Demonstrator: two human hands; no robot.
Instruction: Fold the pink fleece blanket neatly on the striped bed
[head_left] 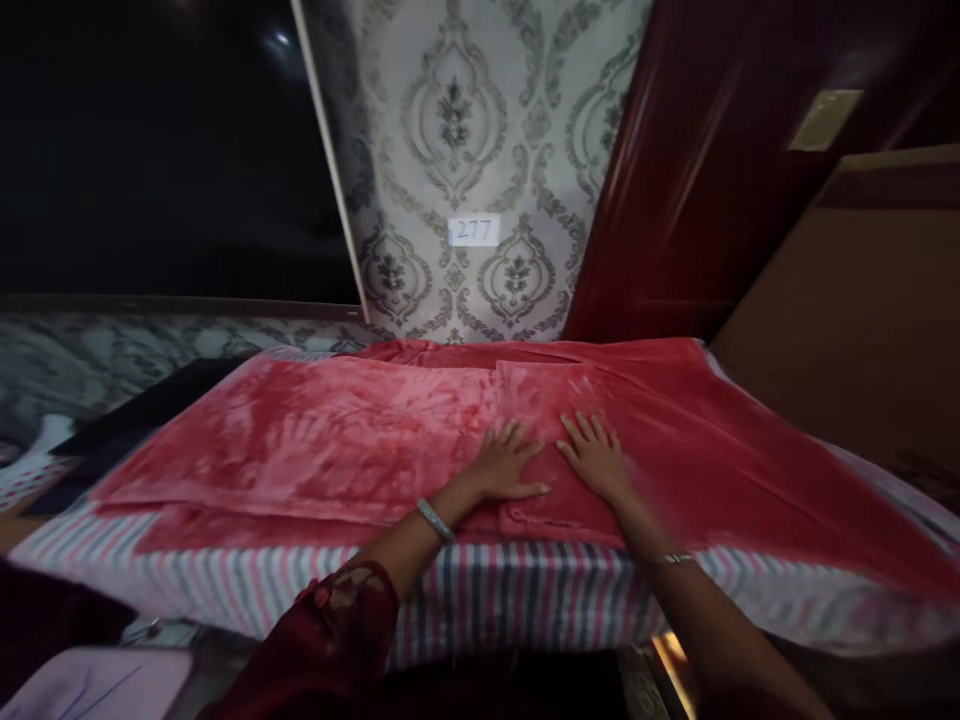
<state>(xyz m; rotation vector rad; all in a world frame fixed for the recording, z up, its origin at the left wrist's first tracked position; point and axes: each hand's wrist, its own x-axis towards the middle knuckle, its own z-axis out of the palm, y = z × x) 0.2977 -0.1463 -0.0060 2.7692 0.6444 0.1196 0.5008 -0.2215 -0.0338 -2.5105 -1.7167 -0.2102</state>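
A red plush blanket lies spread over a striped cloth, with its left part folded in layers and a narrower folded flap near the middle. My left hand rests on the blanket at the left edge of that flap, palm down with fingers spread. To its right, my right hand presses flat on the flap, fingers apart. Neither hand grips anything. A faint hand-shaped mark shows in the pile on the left part. Farther right the blanket is a single wrinkled sheet.
Behind stands a patterned wall with a paper label reading 277. A large dark screen hangs at the upper left. A dark red door or panel and a cardboard box are on the right. A pale stool-like surface shows at the lower left.
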